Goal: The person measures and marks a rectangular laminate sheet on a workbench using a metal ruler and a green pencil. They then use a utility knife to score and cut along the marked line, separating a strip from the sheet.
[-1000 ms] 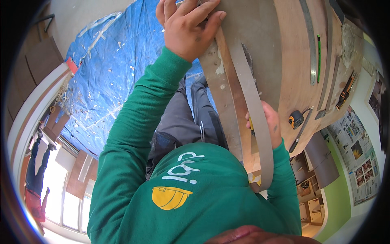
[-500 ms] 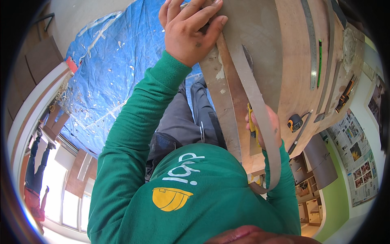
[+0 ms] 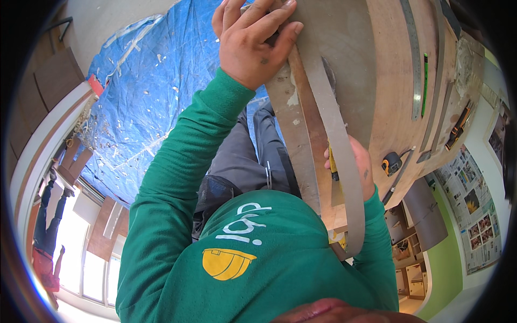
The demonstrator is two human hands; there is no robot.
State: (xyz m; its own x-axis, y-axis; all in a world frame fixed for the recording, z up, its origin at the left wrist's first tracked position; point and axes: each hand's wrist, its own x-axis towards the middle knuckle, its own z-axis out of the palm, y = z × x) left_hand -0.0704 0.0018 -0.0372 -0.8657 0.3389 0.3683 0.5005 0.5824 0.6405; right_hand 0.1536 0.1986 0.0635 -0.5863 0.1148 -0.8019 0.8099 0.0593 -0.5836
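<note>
My left hand (image 3: 254,43) lies at the near edge of a grey-brown sheet (image 3: 350,48), fingers spread and thumb apart, pressing on the edge of the boards. From beside that hand, a long thin grey-brown strip (image 3: 338,126) runs toward my body and curls down near my right sleeve. My right hand (image 3: 362,167) is closed around a yellow-and-black hand tool (image 3: 333,164) behind the strip. Most of the tool is covered, so its kind is unclear. Narrow wooden boards (image 3: 307,145) lie along the table edge beneath the strip.
On the wooden table (image 3: 393,91) lie a metal ruler (image 3: 413,70), a green pencil (image 3: 425,86), a tape measure (image 3: 391,163) and a black-and-orange tool (image 3: 459,126). A blue tarp (image 3: 145,91) with scraps covers the floor at left. Another person (image 3: 46,258) stands far left.
The loose strip has shifted and now hides more of the tool in my right hand; its curled end has straightened somewhat. My left hand has barely moved.
</note>
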